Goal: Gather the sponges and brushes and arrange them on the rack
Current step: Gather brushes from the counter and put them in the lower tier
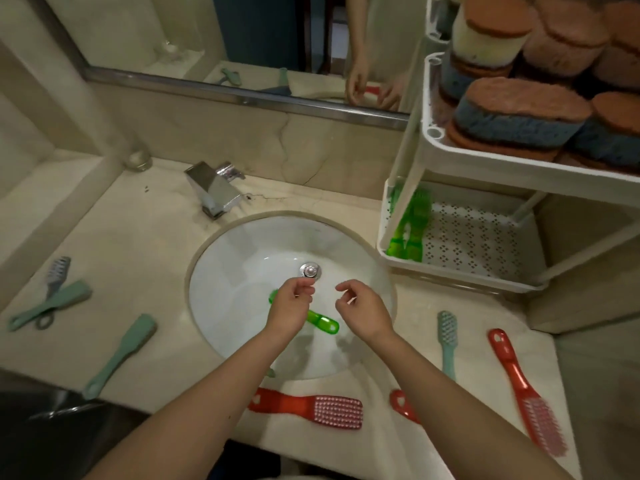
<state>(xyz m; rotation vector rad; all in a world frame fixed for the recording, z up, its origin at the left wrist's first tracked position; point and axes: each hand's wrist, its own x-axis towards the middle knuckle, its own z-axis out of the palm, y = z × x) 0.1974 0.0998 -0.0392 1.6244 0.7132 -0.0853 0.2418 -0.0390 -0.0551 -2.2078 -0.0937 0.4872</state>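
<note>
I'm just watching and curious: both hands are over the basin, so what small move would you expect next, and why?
Probably the left hand lowers to pick up the green brush lying in the sink. Both hands look empty, that brush lies right beneath it, and two green brushes already lie on the rack's lower shelf.

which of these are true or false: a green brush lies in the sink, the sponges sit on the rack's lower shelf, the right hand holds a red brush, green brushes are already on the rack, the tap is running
1. A green brush lies in the sink. True; the left hand partly covers it.
2. The sponges sit on the rack's lower shelf. False; they are stacked on the upper shelf.
3. The right hand holds a red brush. False; it is empty, and the red brushes lie on the counter.
4. Green brushes are already on the rack. True; on its lower shelf.
5. The tap is running. False; no water shows.
</note>
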